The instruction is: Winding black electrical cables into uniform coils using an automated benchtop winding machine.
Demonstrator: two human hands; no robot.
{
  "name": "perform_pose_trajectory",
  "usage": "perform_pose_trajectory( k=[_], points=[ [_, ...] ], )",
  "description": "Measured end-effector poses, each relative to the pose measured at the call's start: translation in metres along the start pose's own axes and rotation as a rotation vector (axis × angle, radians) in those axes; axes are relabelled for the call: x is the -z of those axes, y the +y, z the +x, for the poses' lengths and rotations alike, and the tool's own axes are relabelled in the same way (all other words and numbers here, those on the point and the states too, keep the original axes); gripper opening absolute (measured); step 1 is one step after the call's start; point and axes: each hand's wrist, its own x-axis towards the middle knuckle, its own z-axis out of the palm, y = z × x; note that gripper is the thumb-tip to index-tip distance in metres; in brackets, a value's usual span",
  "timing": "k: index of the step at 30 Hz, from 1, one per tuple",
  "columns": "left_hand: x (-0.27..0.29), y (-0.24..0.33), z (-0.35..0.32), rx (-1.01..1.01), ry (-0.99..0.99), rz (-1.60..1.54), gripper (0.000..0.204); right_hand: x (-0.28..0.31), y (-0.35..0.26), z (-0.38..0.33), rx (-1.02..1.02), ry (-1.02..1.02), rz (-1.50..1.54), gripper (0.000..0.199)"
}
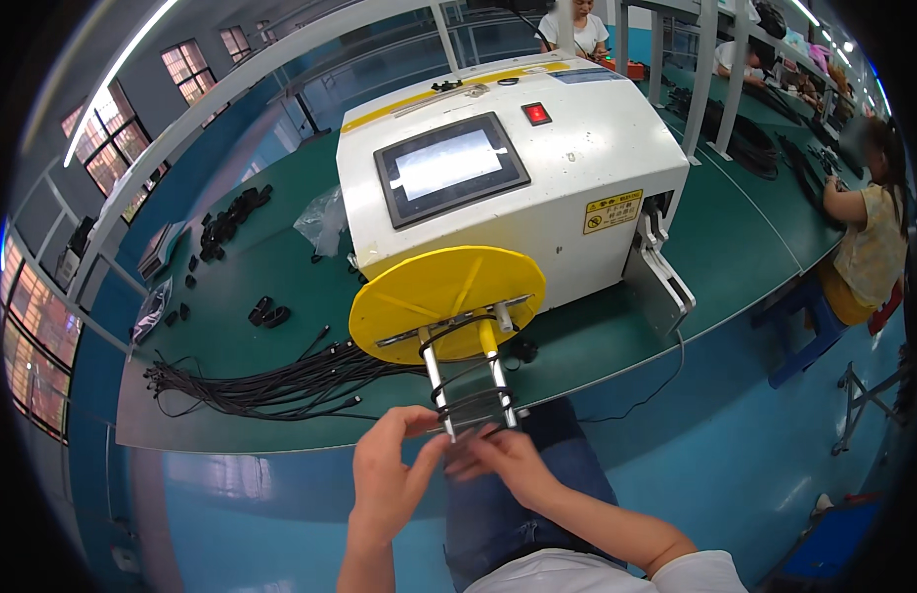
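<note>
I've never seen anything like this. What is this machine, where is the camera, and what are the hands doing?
There's no robot here: these are a person's bare hands, seen from a wide camera worn on their head, so straight edges look bent.

The left hand and the right hand are close together at the near ends of two metal rods. The rods stick out from a yellow disc on a white machine with a screen. Black cable loops around them. The right hand is blurred, so its grip is unclear.

On the green table, left of the disc, lies a bundle of black cables.
</note>
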Motion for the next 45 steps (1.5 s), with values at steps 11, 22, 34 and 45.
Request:
perform_pose_trajectory(
  k=[11, 22, 34, 45],
  points=[
    [-0.034, 0.006, -0.051, 0.119, -0.184, -0.471, 0.011, 0.055, -0.046, -0.010, -0.235, -0.112, -0.467, 0.029],
    [-0.016, -0.051, -0.046, 0.143, 0.168, -0.041, 0.008, 0.024, -0.062, -0.008, 0.098, -0.026, -0.735, 0.047],
    [0.012, -0.014, -0.030, -0.155, 0.618, -0.397, 0.008, 0.034, -0.081, -0.006, 0.136, 0.050, -0.413, 0.040],
    [-0.023, -0.032, -0.010, -0.102, 0.155, -0.137, 0.012, 0.019, -0.087, -0.011, 0.067, 0.005, -0.260, 0.035]
  ],
)
